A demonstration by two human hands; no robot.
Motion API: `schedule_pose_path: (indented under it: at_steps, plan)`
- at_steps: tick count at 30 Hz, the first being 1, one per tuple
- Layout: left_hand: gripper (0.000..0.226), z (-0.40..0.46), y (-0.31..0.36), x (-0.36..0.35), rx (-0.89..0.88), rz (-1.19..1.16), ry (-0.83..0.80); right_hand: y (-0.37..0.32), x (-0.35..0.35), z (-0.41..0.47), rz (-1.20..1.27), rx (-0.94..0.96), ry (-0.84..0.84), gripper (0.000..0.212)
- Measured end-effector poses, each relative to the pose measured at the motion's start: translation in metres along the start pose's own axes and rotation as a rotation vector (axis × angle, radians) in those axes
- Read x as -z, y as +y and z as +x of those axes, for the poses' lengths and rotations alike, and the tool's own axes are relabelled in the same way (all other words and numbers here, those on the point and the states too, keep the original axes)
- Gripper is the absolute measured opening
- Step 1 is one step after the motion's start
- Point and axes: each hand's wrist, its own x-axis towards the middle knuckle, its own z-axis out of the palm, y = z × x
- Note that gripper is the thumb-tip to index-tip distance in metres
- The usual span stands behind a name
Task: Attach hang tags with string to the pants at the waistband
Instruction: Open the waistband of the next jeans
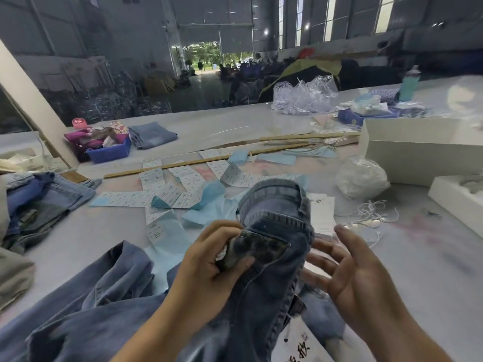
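Note:
A pair of blue denim pants (277, 212) is lifted off the table in front of me, its waistband end raised and folded over. My left hand (209, 259) grips the waistband at its dark leather patch (257, 248), thumb on top. My right hand (350, 267) hovers just right of the denim with fingers spread and holds nothing. A white hang tag (296, 343) with black characters dangles from the pants near the bottom edge. A stack of white hang tags (322, 215) lies behind the pants, and a tangle of white strings (371, 215) lies to its right.
Strips of white labels on blue backing (167, 197) litter the table's middle. Folded jeans (47, 199) pile at the left, more denim (86, 304) lies near me. White boxes (418, 152) and a plastic bag (362, 177) stand at the right; a blue bin (108, 152) at back left.

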Motion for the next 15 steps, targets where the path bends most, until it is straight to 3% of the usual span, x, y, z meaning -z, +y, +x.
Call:
schedule_pose_path:
  at_steps: [2, 4, 5, 7, 10, 13, 15]
  plan:
    - [0.016, 0.007, 0.002, -0.002, -0.097, -0.001, -0.024, -0.010, 0.002, 0.005, -0.010, -0.045, -0.114, 0.059]
    - [0.017, 0.002, -0.001, -0.009, -0.176, 0.083, -0.160, -0.014, 0.000, 0.006, 0.006, -0.093, -0.301, 0.053]
    - [0.019, -0.003, -0.006, -0.013, -0.213, 0.199, -0.233, -0.014, -0.001, 0.006, -0.025, -0.081, -0.333, 0.051]
    - [0.023, -0.016, -0.020, -0.016, -0.269, 0.474, -0.301, -0.011, 0.001, 0.009, -0.113, 0.013, -0.244, 0.043]
    - [0.028, -0.022, -0.029, -0.012, -0.186, 0.597, -0.336, -0.005, 0.005, 0.007, -0.256, 0.122, -0.123, 0.026]
    - [0.039, -0.012, -0.023, -0.009, -0.054, 0.556, -0.448, -0.003, 0.009, 0.003, -0.326, 0.152, -0.116, 0.038]
    - [0.057, -0.001, -0.013, -0.001, 0.080, 0.394, -0.539, -0.005, 0.010, 0.000, -0.327, 0.147, -0.125, 0.048]
